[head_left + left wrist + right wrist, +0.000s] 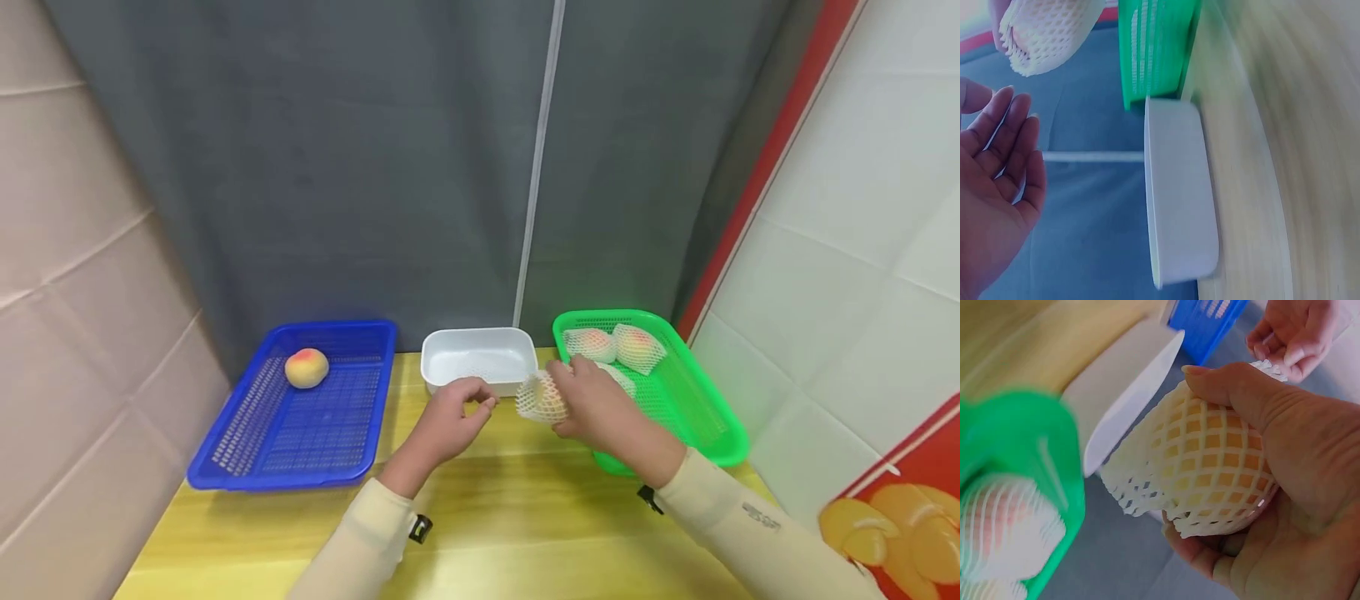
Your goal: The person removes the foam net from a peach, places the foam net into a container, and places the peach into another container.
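My right hand [600, 408] grips a peach in a white foam net [1210, 462], thumb on one side and fingers on the other, above the table by the green basket's near left edge. Through the mesh the fruit looks yellow-orange. Across from it, my left hand [453, 421] holds nothing, its fingers relaxed and slightly bent, as the left wrist view shows. A gap separates it from the netted peach. In the green basket [705, 400] lie several more netted peaches [637, 348], one partly hidden behind my right hand. A bare peach [306, 367] sits in the blue basket [322, 442].
A white rectangular tub [480, 354] stands between the two baskets, just beyond my hands. The wooden table [487, 517] runs beneath everything. Behind it hangs a dark grey curtain [337, 167], with pale walls on both sides.
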### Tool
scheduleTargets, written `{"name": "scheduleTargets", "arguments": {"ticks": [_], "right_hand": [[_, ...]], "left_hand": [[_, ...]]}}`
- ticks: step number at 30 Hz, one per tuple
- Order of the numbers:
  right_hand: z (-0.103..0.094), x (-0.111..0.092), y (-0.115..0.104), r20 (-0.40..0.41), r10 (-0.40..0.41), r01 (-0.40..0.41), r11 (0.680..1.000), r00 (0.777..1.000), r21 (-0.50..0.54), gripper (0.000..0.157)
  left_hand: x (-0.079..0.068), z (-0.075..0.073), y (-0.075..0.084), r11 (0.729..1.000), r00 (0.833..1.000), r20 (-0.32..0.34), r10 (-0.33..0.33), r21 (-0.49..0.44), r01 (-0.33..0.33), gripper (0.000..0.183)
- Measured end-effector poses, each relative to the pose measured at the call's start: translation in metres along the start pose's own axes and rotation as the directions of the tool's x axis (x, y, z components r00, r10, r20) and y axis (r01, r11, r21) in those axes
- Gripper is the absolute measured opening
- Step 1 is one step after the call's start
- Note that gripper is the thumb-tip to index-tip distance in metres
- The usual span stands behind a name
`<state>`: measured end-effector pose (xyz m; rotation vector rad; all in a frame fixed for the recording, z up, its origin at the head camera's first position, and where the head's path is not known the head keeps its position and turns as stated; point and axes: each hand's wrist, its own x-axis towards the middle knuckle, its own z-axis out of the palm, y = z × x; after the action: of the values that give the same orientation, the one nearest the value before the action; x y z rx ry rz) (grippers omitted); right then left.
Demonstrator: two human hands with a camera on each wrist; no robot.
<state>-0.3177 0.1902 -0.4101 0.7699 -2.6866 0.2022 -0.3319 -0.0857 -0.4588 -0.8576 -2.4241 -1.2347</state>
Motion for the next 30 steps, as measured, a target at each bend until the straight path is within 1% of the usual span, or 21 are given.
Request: {"name": "scheduleTargets", "arguments": {"ticks": [3,6,9,14,18,21,26,30], "right_hand": [[0.007,0.003,-0.011,-0.002,-0.050,0.050,0.999,0.999,0.001,0.091],[0.014,0.007,-0.020,0.005,-0.074,0.074,0.997,0.997,0.001,0.090],[0.018,0.012,-0.030,0.001,-0.095,0.095,0.995,0.995,0.006,0.089],[0.025,0.018,-0.045,0.006,-0.127,0.127,0.992,0.992,0.015,0.090],[0.028,0.020,-0.057,0.006,-0.162,0.161,0.987,0.987,0.017,0.089],[0.030,0.021,-0.065,0.003,-0.184,0.184,0.983,0.983,0.004,0.086],[0.032,0.021,-0.076,0.035,-0.168,0.168,0.986,0.985,-0.013,0.086],[0.032,0.018,-0.081,0.022,-0.172,0.172,0.985,0.985,-0.017,0.086]], "left_hand": [[-0.006,-0.011,-0.003,0.999,1.000,-0.006,-0.025,0.021,0.026,0.008],[-0.013,-0.023,-0.006,0.997,0.998,-0.021,-0.060,0.046,0.061,0.008],[-0.018,-0.034,-0.008,0.995,0.995,-0.039,-0.090,0.047,0.092,0.007],[-0.025,-0.047,-0.011,0.990,0.990,-0.047,-0.129,0.050,0.132,0.006],[-0.029,-0.052,-0.015,0.986,0.986,-0.040,-0.163,0.038,0.165,0.006],[-0.031,-0.053,-0.018,0.985,0.985,-0.045,-0.169,0.029,0.170,0.007],[-0.032,-0.057,-0.018,0.986,0.985,-0.060,-0.163,0.020,0.164,0.007],[-0.030,-0.060,-0.019,0.987,0.985,-0.064,-0.160,0.002,0.160,0.008]]}}
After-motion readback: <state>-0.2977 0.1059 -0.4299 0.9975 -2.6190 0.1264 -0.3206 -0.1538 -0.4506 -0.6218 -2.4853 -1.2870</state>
